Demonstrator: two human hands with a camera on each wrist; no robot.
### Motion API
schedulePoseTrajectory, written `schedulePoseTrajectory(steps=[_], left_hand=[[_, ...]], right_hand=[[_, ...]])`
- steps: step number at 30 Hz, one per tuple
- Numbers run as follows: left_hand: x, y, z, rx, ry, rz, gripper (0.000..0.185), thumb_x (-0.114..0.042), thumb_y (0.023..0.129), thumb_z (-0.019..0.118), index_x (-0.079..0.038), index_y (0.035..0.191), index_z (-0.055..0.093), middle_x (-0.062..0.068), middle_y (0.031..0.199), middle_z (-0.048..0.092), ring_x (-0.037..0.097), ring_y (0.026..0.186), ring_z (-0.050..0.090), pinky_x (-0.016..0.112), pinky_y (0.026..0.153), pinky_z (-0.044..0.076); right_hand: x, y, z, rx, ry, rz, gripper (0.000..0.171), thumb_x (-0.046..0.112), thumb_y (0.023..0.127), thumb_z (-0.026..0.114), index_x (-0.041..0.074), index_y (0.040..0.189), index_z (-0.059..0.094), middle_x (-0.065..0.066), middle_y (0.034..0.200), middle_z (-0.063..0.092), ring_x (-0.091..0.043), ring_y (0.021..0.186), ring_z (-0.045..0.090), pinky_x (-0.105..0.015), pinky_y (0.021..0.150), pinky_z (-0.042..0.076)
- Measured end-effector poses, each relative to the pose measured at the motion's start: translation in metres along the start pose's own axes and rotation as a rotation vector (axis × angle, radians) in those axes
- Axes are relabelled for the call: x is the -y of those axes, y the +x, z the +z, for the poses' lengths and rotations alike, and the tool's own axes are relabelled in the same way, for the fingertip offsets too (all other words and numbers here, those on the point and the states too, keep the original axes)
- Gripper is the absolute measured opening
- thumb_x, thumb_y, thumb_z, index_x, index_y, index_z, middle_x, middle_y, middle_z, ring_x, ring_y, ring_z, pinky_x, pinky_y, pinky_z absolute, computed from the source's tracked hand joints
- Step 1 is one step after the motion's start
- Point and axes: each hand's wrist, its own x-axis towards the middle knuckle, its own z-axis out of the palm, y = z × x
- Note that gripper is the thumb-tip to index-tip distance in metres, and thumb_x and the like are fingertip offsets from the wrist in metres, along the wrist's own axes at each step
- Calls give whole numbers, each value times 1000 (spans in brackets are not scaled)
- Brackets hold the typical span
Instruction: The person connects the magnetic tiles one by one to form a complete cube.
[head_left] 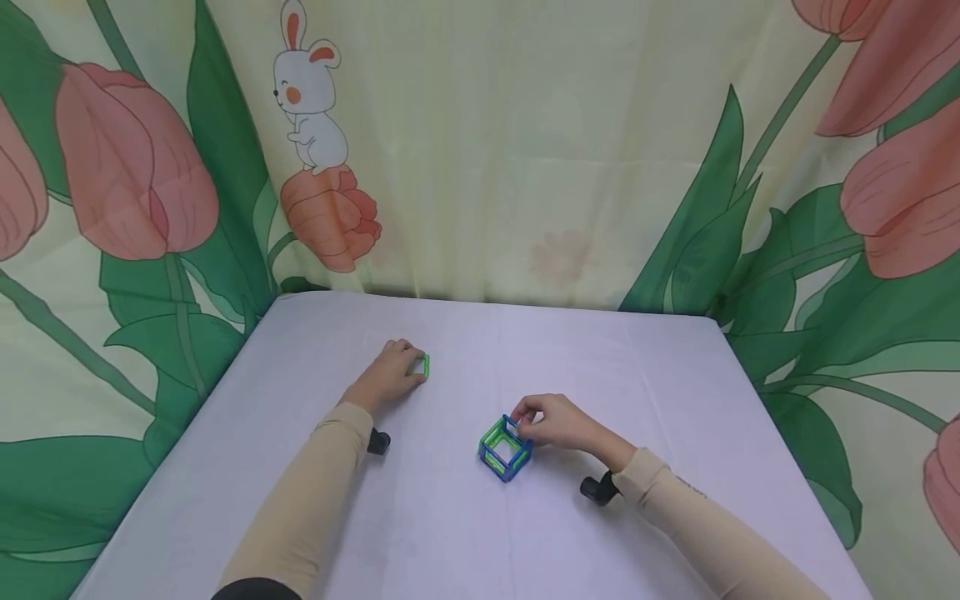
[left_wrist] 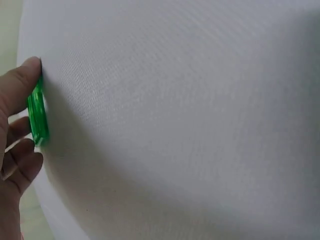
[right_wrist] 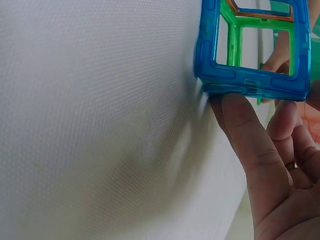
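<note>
My left hand (head_left: 390, 375), out over the far left of the table, pinches a green magnetic tile (head_left: 427, 367). In the left wrist view the thumb lies on one side of the green tile (left_wrist: 38, 112), with fingers on the other. Nearer the middle stands a cube-shaped frame of blue and green magnetic tiles (head_left: 504, 475). My right hand (head_left: 558, 423) is at its upper right corner, thumb and forefinger pinching a blue magnetic tile (head_left: 511, 422) there. Close up in the right wrist view, fingers touch the lower edge of a blue tile (right_wrist: 250, 86); an orange edge shows behind it.
A white cloth covers the table (head_left: 585, 358), and its far edge meets a hanging curtain (head_left: 487, 167) printed with tulips and a rabbit. Dark wrist cameras sit below each hand, the right one (head_left: 598, 489) close to the tabletop.
</note>
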Motion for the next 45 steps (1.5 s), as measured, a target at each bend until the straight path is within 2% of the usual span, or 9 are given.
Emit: schedulePoseTrajectory(steps=[7,13,17,20,23,28,33,39,45], left_hand=[[-4,2,0,-10,152,-32,56,-40,94,75,2,131,64,17,121,64,31,113,60,44,101,51],[-14,1,-7,-18,144,-71,45,-37,88,81,1,108,68,9,93,61,23,85,56,38,80,50],[-26,-1,-9,-43,140,-72,39,-36,82,82,-2,91,65,8,86,57,22,77,53,36,73,48],[-44,-3,-7,-69,125,-84,41,-38,80,82,-4,89,63,8,86,58,21,75,54,35,71,49],[-68,-8,-5,-96,80,-103,44,-42,79,83,-4,89,64,7,84,59,21,74,55,34,69,49],[-116,-27,-3,-91,4,-113,47,-49,79,83,-6,85,65,3,78,59,17,70,55,29,61,46],[-154,-47,-1,-83,-8,-74,49,-54,77,83,-9,79,64,-1,73,56,13,64,51,25,54,42],[-186,-68,2,-97,21,-40,51,-58,76,83,-10,77,63,-2,69,53,11,59,49,24,49,40],[-201,-74,16,-147,133,-35,56,-61,75,81,-7,87,69,2,75,59,13,65,56,27,53,50]], right_hand=[[0,-2,0,9,8,10,19,9,88,66,6,106,71,-1,90,64,-15,89,65,-31,72,62],[3,-3,-1,6,21,18,19,9,88,66,6,106,71,-2,91,63,-17,91,65,-32,72,62],[3,-4,-1,11,33,33,19,9,88,66,6,106,71,-3,91,63,-17,91,65,-33,74,62],[2,-4,-2,10,36,48,19,9,89,66,6,107,71,-3,92,62,-17,92,65,-34,74,63],[1,-4,-3,13,33,58,18,11,90,67,7,107,71,-3,93,63,-17,91,65,-34,75,63],[-3,-3,-4,35,50,63,16,16,93,69,9,107,71,-2,95,65,-15,90,67,-33,76,62],[-6,-3,-6,53,86,43,15,17,95,69,8,106,71,-3,96,66,-16,90,68,-35,77,62],[-7,-4,-6,70,114,29,15,16,97,66,7,108,71,-3,96,66,-15,90,69,-34,78,62],[-7,-6,-7,91,181,-11,19,16,101,62,3,112,71,-7,101,68,-16,95,71,-36,82,62]])
